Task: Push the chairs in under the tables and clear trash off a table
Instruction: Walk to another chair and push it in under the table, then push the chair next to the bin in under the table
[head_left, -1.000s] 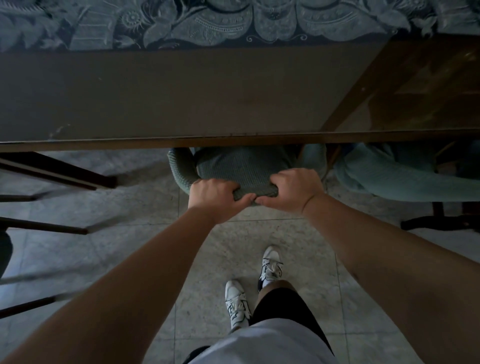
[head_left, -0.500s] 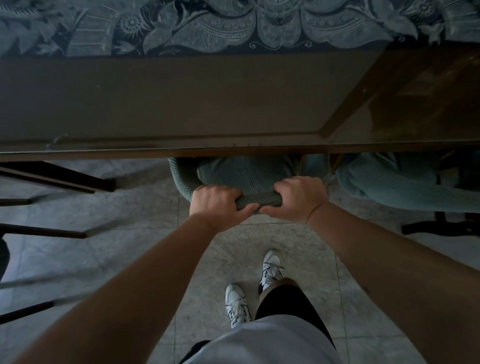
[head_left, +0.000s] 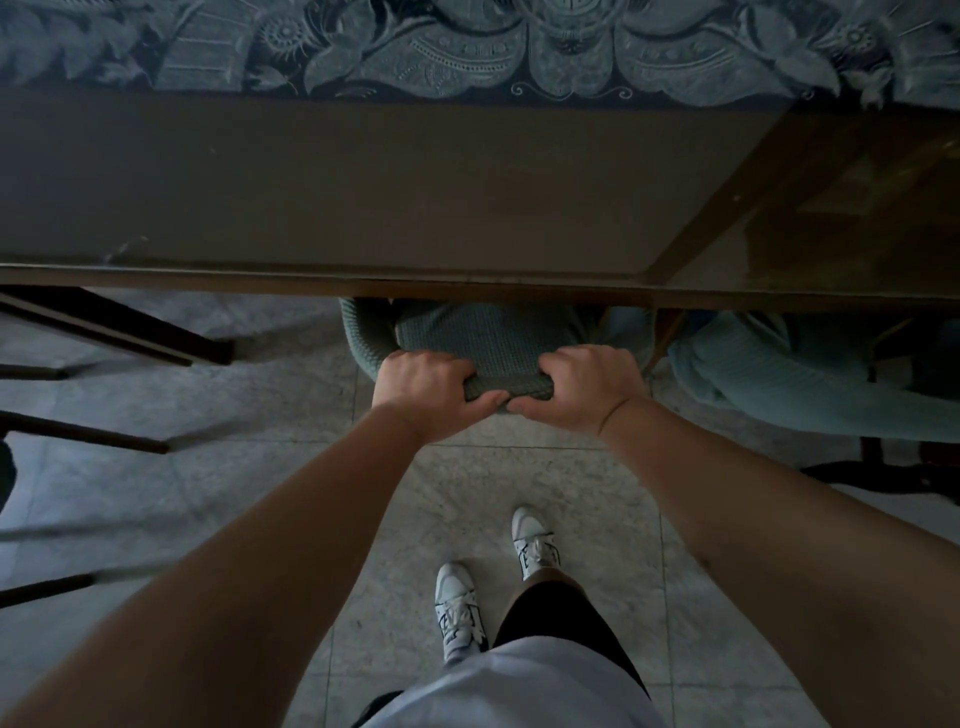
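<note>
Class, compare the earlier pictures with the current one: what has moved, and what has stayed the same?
Little has changed. The view has tipped slightly, so the table edge and green chair back sit lower in the picture. Whether the chair itself went further under cannot be told. The left hand and right hand still grip its top edge.

hidden: seat of the chair (head_left: 483, 338) I grip, under table (head_left: 363, 280) | cut off: second chair (head_left: 789, 379) right of my right hand (head_left: 576, 387)
</note>
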